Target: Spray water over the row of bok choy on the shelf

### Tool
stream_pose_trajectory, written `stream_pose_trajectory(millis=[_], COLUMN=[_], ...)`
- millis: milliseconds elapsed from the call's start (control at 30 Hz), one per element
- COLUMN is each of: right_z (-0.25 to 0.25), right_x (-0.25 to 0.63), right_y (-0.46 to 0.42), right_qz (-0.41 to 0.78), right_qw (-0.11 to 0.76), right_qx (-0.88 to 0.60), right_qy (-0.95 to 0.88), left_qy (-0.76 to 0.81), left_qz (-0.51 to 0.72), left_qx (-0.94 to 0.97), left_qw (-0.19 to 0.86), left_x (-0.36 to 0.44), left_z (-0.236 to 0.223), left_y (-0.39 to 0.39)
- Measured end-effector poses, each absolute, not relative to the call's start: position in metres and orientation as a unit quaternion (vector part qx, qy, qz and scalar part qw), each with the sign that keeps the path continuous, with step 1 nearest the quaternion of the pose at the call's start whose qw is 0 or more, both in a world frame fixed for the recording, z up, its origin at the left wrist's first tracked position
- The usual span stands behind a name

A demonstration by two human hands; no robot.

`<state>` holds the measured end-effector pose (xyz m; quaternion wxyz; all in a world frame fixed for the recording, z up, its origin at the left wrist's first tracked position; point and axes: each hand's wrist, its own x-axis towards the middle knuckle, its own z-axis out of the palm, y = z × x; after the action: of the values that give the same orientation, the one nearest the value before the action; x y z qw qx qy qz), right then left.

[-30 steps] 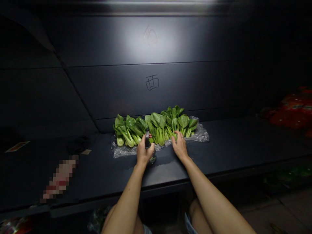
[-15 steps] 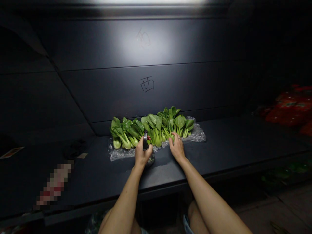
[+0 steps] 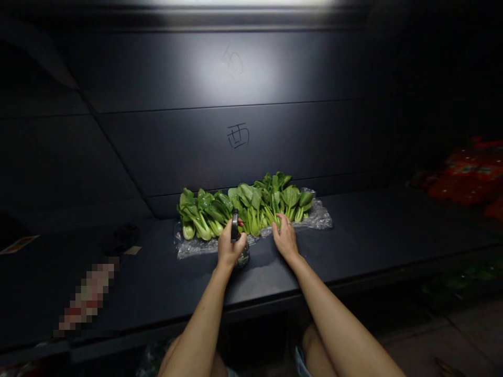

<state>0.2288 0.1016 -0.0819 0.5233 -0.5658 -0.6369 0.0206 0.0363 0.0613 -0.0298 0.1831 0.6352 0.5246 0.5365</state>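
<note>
Beside the greens (image 3: 244, 196), the left hand (image 3: 229, 247) still grips a spray bottle (image 3: 234, 225); the right hand (image 3: 286, 239) stays loosely open.

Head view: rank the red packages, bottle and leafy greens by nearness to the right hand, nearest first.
1. Leafy greens: directly in front of the right hand.
2. Bottle: to the left, held by the left hand.
3. Red packages: far off to the right.
</note>
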Motion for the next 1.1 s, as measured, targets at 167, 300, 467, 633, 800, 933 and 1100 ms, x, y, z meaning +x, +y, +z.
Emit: stream_pose_trajectory(millis=[167,300,467,633,800,933,1100], right_z=[-0.0812,-0.0813,-0.0825,-0.0831,-0.0819,-0.082,-0.083], right_x=[0.2293,0.2291,0.2289,0.2295,0.2295,0.231,0.2327], right_y=[0.1002,0.1001,0.1012,0.1022,0.1023,0.1032,0.1045], right_qz=[0.025,0.024,0.019,0.017,0.02,0.017,0.011], right_qw=[0.518,0.518,0.521,0.518,0.519,0.523,0.528], right_qx=[-0.569,-0.57,-0.569,-0.57,-0.571,-0.572,-0.57], right_qy=[-0.639,-0.638,-0.636,-0.638,-0.636,-0.632,-0.629], left_qy=[0.524,0.532,0.533,0.531,0.53,0.523,0.517], left_qz=[0.534,0.528,0.525,0.518,0.513,0.509,0.514], left_qx=[0.639,0.64,0.637,0.642,0.65,0.654,0.653], left_qw=[0.18,0.171,0.187,0.194,0.184,0.201,0.203], left_x=[0.0354,0.035,0.0368,0.0379,0.0392,0.0398,0.0385], left_z=[-0.0301,-0.0294,-0.0281,-0.0263,-0.0252,-0.0263,-0.029], left_y=[0.0618,0.062,0.0626,0.0624,0.0617,0.0641,0.0684])
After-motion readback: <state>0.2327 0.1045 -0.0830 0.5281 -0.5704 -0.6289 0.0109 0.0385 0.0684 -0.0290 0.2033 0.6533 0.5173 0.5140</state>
